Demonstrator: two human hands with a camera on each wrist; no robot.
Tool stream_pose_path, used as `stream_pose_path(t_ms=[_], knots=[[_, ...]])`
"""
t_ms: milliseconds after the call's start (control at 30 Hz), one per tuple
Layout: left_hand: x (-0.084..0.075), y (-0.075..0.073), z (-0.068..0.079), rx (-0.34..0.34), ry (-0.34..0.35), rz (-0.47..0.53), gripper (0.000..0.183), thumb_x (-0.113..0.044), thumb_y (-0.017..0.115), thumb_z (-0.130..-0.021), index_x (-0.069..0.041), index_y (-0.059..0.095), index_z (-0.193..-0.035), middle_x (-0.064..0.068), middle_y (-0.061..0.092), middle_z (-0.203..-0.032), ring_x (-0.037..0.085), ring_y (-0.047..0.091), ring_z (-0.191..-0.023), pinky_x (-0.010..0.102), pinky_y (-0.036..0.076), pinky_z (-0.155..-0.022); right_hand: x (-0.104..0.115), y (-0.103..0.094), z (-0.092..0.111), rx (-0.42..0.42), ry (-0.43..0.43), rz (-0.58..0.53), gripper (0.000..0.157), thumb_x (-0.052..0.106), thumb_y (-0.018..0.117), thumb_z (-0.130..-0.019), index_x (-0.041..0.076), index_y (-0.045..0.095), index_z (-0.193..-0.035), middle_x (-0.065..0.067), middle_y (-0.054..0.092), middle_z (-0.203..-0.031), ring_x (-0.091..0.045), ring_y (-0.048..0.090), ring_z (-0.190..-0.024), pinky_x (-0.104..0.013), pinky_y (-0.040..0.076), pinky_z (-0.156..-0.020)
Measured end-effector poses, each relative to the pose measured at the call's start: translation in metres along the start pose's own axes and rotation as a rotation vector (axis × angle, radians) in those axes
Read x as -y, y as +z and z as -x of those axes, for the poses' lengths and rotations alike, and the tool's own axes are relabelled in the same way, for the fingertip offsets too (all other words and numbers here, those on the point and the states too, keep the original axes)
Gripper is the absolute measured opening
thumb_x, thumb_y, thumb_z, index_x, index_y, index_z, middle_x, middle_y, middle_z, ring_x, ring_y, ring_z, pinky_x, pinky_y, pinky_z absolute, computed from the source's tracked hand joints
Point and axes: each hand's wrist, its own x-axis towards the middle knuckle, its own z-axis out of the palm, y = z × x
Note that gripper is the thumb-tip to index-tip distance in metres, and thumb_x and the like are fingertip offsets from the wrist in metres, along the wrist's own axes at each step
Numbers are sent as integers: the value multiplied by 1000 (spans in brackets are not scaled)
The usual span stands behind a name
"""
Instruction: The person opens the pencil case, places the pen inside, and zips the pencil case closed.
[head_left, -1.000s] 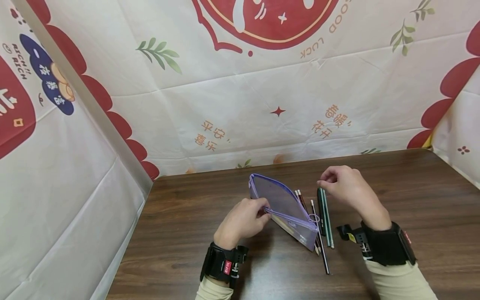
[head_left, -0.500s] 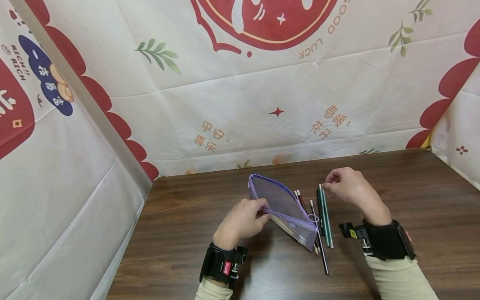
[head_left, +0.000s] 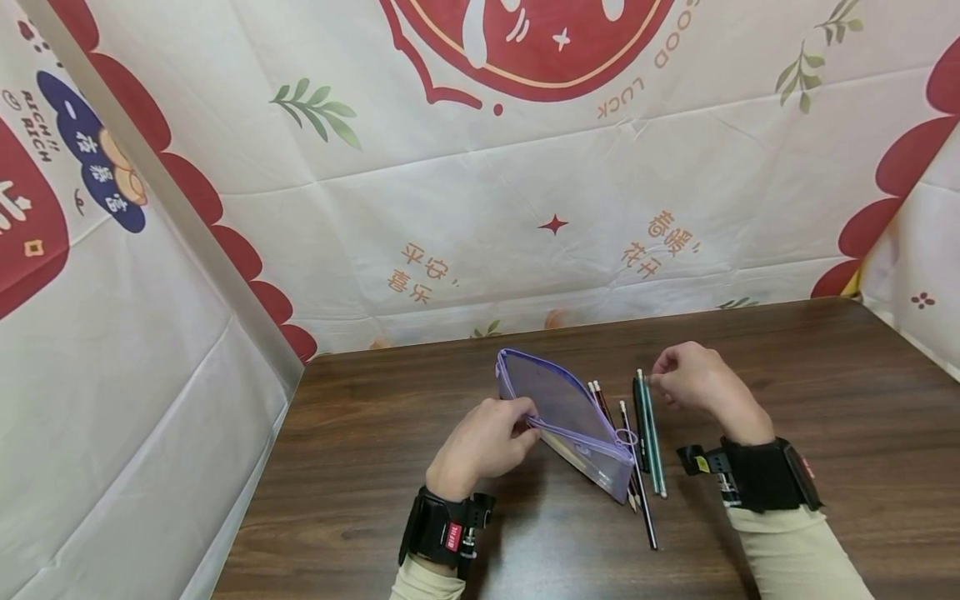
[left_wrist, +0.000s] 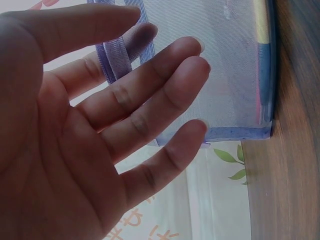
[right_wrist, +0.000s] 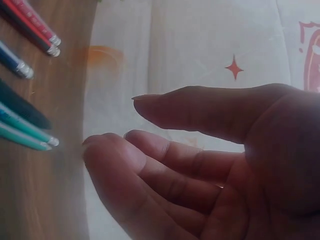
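A purple mesh pencil case (head_left: 558, 396) stands on its side edge on the table, its zip top gaping. My left hand (head_left: 487, 437) pinches the near zip edge between thumb and index finger, the other fingers loose. Through the mesh in the left wrist view, long yellow and blue things (left_wrist: 263, 70) lie along its bottom. To the right of the case lie green pencils (head_left: 654, 442), with a dark pen (head_left: 640, 417) beside them. My right hand (head_left: 697, 379) hovers just right of their upper ends, holding nothing; thumb and fingers are apart in the right wrist view.
A black pencil (head_left: 647, 508) lies slanted between the case and the green pencils. Red pencils (right_wrist: 37, 22) show their eraser ends beside the case. A printed white cloth (head_left: 450, 200) rises behind the brown wooden table (head_left: 360, 467), and another hangs at the left.
My right hand has drawn off the tops of the green pencils, moving a little right and nearer to me. My left hand and the case have stayed in place.
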Motion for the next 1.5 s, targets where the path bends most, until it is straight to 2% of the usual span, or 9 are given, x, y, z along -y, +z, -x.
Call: stream_pose_path(t_ms=[133,333,833,1200,1367,1500], knots=[[0,0,0,4,-2,6,7,-18,63,-88,-13,65,-92,-5,57,-70,4,46,-54,19,37,-47,-5,3,-3,15,18,0,15,7,55,-91,-7,60,-94,-17,63,-79,-21,61,-63,-35,52,-56],[0,0,0,2,5,0,8,-18,63,-88,-12,65,-92,-5,56,-69,4,45,-54,19,37,-47,-13,8,-6,49,41,16,14,7,55,-91,-6,60,-89,-15,63,-75,-20,62,-63,-37,53,-57],[2,2,0,0,2,7,8,-18,63,-88,-12,66,-93,-6,57,-70,4,46,-54,19,37,-47,-22,17,-11,118,92,-29,11,2,53,-88,-4,58,-81,-14,61,-75,-22,59,-63,-35,56,-57],[2,1,-1,1,16,5,9,-18,63,-88,-11,66,-93,-6,57,-70,4,46,-54,19,37,-47,-26,20,-14,131,111,2,13,3,54,-87,0,55,-74,-11,58,-67,-20,60,-57,-33,56,-54],[2,1,-1,3,16,8,9,-17,63,-88,-11,66,-93,-5,57,-70,4,46,-54,19,37,-47,-28,22,-17,136,135,-20,18,2,56,-86,3,52,-69,-9,56,-65,-20,60,-55,-32,56,-52],[2,1,-1,3,13,8,9,-17,63,-88,-10,66,-93,-5,57,-69,4,46,-54,19,37,-47,-28,22,-18,143,147,-39,15,1,57,-86,2,53,-71,-10,56,-66,-20,61,-55,-32,57,-52]])
